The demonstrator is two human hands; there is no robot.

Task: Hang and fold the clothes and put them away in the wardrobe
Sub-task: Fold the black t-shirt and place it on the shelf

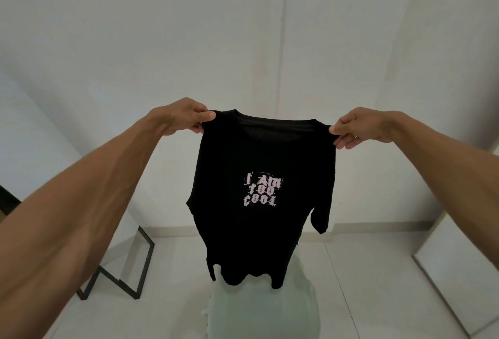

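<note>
A black T-shirt with pale block lettering on its chest hangs spread out in the air in front of me. My left hand pinches its left shoulder seam and my right hand pinches its right shoulder seam, both arms stretched forward at about the same height. The collar sags slightly between the two hands. The shirt's hem dangles free above a pale green garment lying below. No hanger and no wardrobe interior can be seen.
A black metal frame leg of a white table stands at the lower left. A white block or panel sits at the lower right. White walls and a pale tiled floor surround me.
</note>
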